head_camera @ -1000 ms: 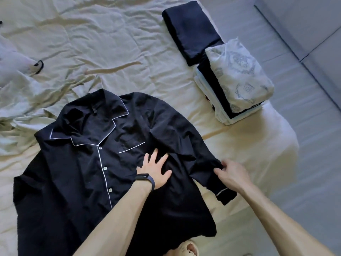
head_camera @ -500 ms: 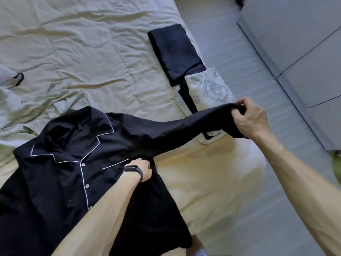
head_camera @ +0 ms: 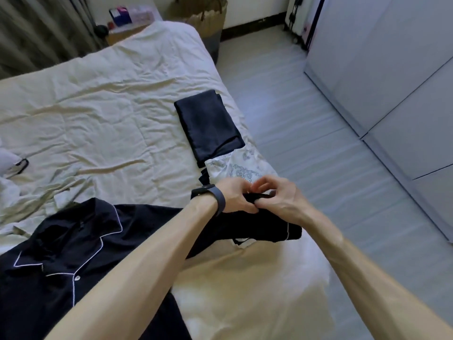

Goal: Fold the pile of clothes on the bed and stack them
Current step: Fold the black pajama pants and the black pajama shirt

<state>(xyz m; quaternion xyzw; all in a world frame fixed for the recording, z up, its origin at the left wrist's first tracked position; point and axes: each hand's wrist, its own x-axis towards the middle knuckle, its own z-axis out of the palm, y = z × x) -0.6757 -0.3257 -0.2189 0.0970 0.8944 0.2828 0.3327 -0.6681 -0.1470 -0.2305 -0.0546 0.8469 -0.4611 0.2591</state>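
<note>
The dark shirt lies flat and open on the near left part of the bed, with its collar up and its buttons showing. One sleeve is pulled out to the right, over the near right side of the bed. The left hand and the right hand are close together at the end of that sleeve. Each hand has its grip clamped on the dark cloth, pinching it with fingers and thumb.

Some of the job looks done. A folded dark cloth lies neat near the right edge of the bed. Just on the near side of it, touching it, is a small stack with a pale patterned piece on top, partly hidden behind the hands.

There is more to do. The shirt is not folded yet; I think the sleeve is being made ready first. Some pale clothes lie loose at the left edge of the bed, and they look unfolded too.
</note>
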